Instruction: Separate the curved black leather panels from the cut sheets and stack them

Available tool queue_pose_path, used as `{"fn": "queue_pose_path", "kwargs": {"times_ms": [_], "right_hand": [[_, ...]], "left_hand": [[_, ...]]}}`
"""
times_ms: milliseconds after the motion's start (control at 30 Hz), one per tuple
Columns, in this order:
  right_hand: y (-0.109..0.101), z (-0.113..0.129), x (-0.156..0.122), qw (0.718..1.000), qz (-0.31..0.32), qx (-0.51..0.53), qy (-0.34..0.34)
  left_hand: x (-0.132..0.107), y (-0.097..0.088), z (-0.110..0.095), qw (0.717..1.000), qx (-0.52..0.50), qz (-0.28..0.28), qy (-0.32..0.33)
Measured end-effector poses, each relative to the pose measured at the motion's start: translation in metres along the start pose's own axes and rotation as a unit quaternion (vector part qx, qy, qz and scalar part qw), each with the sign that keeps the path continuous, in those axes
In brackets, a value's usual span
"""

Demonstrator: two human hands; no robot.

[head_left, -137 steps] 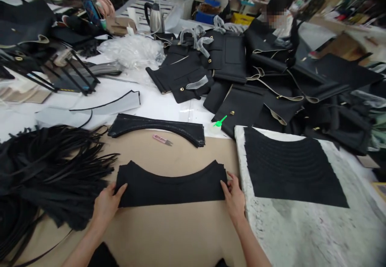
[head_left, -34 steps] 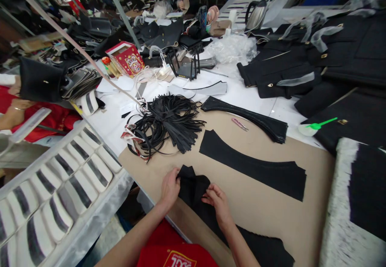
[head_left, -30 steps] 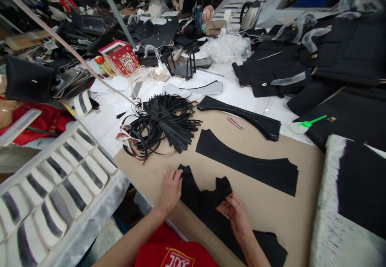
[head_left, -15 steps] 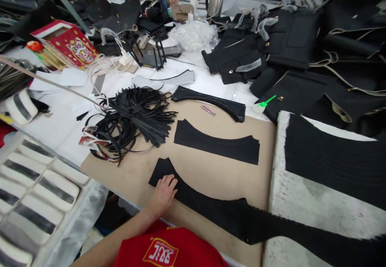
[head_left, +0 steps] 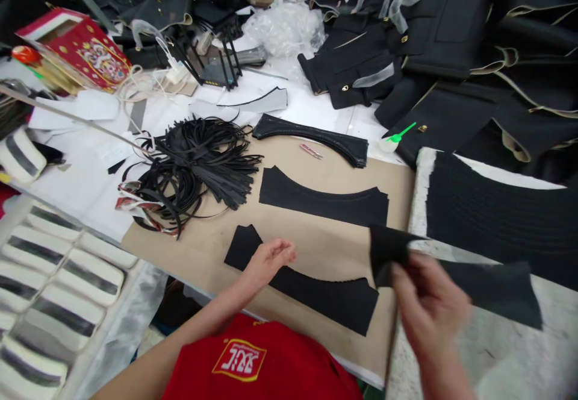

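My right hand (head_left: 433, 312), blurred by motion, pinches a black curved leather-like piece (head_left: 492, 282) near one end. That piece is raised and tilted, its other end reaching over the pale board at the right. My left hand (head_left: 271, 258) holds nothing; its fingers are stretched out and loosely curved above a similar black curved piece (head_left: 327, 297). Whether the left hand touches that piece I cannot tell. Farther back on the brown board lies another black curved piece (head_left: 323, 201), and behind it a stack of narrower black curved strips (head_left: 311, 135) with a small pink tool (head_left: 310, 150) beside it.
A tangle of black thin straps (head_left: 194, 165) lies to the left. At the right, a pale board (head_left: 419, 207) carries many layered black pieces (head_left: 497, 213). Black bags (head_left: 442, 38) crowd the back right. A router (head_left: 219, 75) and a red box (head_left: 97, 50) stand behind.
My right hand has come into view, gripping a black curved piece. My left hand has lifted off the nearest piece and moved slightly right. The view has tipped down a little.
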State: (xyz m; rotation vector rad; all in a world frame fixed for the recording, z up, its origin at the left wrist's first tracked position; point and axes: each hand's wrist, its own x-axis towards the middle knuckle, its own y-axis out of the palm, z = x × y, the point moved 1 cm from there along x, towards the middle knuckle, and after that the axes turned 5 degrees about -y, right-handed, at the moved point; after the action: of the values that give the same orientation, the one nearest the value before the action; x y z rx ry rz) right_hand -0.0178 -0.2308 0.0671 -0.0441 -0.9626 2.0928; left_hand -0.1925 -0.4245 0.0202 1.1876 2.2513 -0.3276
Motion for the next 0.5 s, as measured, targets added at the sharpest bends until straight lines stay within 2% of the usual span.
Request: {"fn": "queue_pose_path", "kwargs": {"times_ms": [100, 200, 267, 367, 500], "right_hand": [[0.044, 0.024, -0.010, 0.996, 0.073, 0.023, -0.050], [0.098, 0.032, -0.022, 0.989, 0.137, 0.034, -0.048], [0.124, 0.034, -0.028, 0.982, 0.177, 0.048, -0.034], [0.144, 0.042, -0.031, 0.970, 0.235, 0.066, -0.024], [0.150, 0.046, -0.026, 0.947, 0.302, 0.100, -0.051]], "left_hand": [[0.001, 0.016, -0.022, 0.997, -0.071, 0.030, -0.015], [0.005, 0.018, -0.018, 0.999, -0.046, -0.018, -0.008], [0.008, 0.011, -0.007, 0.997, -0.003, -0.070, -0.013], [0.012, -0.005, 0.011, 0.989, 0.041, -0.133, -0.041], [0.014, -0.028, 0.028, 0.982, 0.014, -0.180, -0.050]]}}
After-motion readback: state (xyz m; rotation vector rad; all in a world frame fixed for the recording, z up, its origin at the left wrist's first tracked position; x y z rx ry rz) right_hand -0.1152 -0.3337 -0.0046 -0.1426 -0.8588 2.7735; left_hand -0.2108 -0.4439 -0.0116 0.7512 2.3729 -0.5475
